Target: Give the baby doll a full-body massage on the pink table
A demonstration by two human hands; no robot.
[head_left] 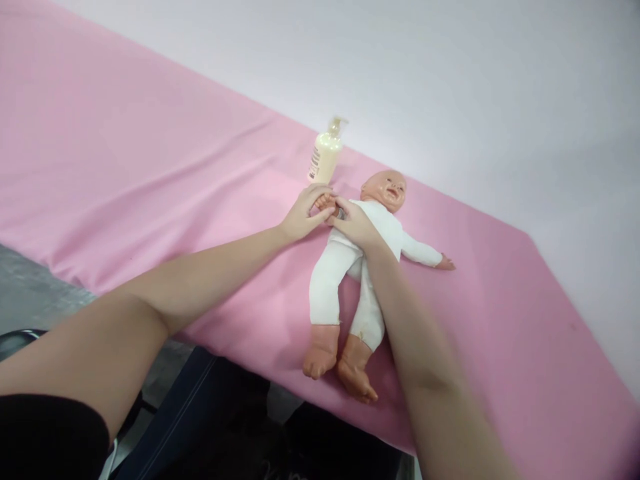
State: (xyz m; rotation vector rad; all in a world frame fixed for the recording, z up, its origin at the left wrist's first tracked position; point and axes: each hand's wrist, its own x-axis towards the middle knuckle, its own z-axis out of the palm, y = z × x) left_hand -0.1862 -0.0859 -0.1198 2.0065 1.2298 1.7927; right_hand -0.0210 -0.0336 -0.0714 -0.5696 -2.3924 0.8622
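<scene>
A baby doll (380,220) with a white cloth body lies face up on a pink cloth (200,153), its bare feet pointing toward me. My left hand (303,215) is closed around the doll's small hand (327,202) from the left side. My right hand (356,223) grips the same doll arm near the wrist, and its fingers hide part of the sleeve. Just beyond my left hand stands a pump bottle (325,157) of pale cream colour with a clear-looking pump top. The doll's other arm (423,250) stretches out to the right.
The pink cloth drapes over the table's near edge, with wrinkles on the left. Behind it is a white surface (425,80). Grey floor (35,287) and my dark-clothed legs (200,413) show below the edge.
</scene>
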